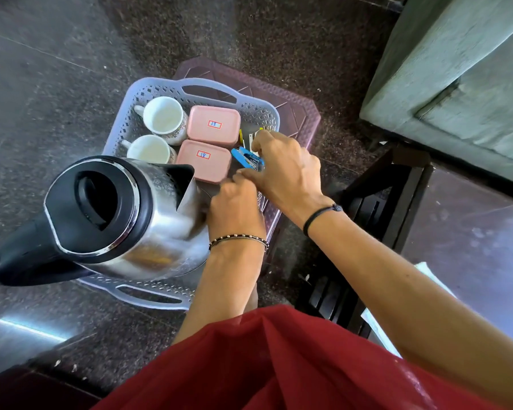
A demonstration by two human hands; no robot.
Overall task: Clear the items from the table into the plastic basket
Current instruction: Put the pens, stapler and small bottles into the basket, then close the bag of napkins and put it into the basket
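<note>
**tidy_q:** Where's the stuff, and how would it handle?

**basketcase:** Pretty much all of it sits in the pale lavender perforated plastic basket (267, 113), which is parked on a purple plastic stool (301, 116). There are two white ceramic cups (163, 115) and two pink rectangular lidded boxes (214, 124). A stainless steel electric kettle with a black lid and handle (148, 220) fills the near end. The thing in play is a blue foil sachet (245, 157) at the basket's right side, just beside the nearer pink box. It looks light, floppy and a bit slick. A thumb-and-finger pinch on the flat faces should do, no squeeze needed. The cups are the breakable bit, and the kettle is the heavy one; that one wants its handle.

**tidy_q:** And the hands?

**basketcase:** Both reach down into the right side of the basket, knuckles up. The right hand (288, 170) comes in from the right, and its thumb and curled fingers close round the blue sachet. The left hand (234, 208) is tucked between kettle and right hand with its fingers curled under. Whether it's holding anything, can't tell; the back of the hand hides it.
</note>
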